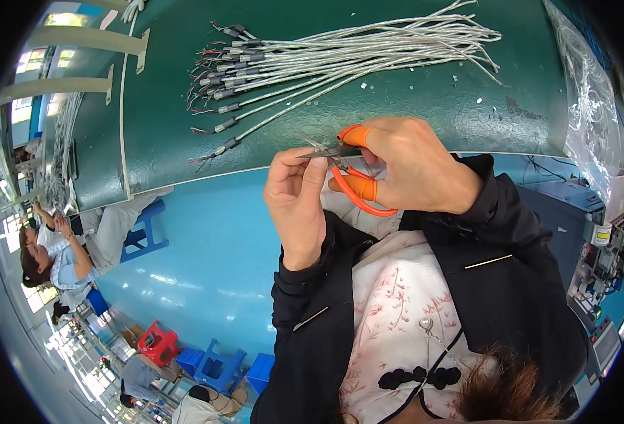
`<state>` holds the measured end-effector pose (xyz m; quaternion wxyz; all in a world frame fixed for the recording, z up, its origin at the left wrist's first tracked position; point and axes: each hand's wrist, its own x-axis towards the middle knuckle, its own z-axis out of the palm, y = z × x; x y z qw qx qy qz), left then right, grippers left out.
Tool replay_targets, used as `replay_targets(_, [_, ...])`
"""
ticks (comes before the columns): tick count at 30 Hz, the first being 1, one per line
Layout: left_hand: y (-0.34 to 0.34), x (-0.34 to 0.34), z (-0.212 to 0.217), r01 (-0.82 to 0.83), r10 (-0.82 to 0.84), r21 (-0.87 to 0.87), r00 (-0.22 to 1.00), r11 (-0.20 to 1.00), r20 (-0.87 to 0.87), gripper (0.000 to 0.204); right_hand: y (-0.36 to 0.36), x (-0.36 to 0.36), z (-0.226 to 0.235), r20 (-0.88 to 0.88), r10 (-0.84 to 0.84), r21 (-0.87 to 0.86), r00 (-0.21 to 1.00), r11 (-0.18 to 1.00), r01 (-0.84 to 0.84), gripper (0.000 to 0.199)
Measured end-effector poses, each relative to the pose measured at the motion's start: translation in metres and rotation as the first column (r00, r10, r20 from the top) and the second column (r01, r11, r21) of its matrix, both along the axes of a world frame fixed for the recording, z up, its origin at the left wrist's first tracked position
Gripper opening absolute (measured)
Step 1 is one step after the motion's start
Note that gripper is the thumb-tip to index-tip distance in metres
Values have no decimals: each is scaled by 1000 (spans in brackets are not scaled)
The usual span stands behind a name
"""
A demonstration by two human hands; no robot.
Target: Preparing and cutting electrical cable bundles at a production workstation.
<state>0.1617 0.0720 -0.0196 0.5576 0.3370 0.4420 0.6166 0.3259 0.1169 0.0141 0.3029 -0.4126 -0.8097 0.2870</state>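
My right hand (421,166) grips a pair of scissors (337,151) with orange handles and thin pointed metal blades, which stand apart. Orange covers sit on two of its fingertips. Right at the blades, my left hand (294,201) is closed in a pinch of thumb and fingers. What it pinches is mostly hidden by the fingers and blades. Beyond both hands, a bundle of silvery braided cables (340,60) lies across the green table, with dark sleeves and thin loose coloured wires at the left ends. One cable (266,121) lies nearest to my hands.
Small white scraps dot the green table (163,127), whose front edge runs just under my hands. A clear plastic bag (591,106) covers its right end. Beige brackets (92,41) stand at left. Behind are blue stools (216,367), a red stool (158,344) and seated people.
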Motion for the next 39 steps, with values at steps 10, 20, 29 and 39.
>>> replay_targets(10, [8, 8, -10, 78, -77, -29, 996, 997, 41, 10, 8, 17, 1, 172, 20, -57, 985, 998, -10, 31])
replay_targets(20, [19, 25, -30, 146, -128, -43, 951, 988, 280, 11, 23, 32, -8, 171, 20, -5, 985, 1000, -20, 26])
replay_targets(29, [20, 28, -24, 136, -123, -26, 953, 990, 278, 11, 29, 35, -1, 229, 91, -30, 969, 996, -86, 27])
replay_targets(39, [19, 17, -21, 122, -117, -1, 959, 993, 257, 11, 30, 25, 0, 230, 103, 35, 968, 993, -114, 27])
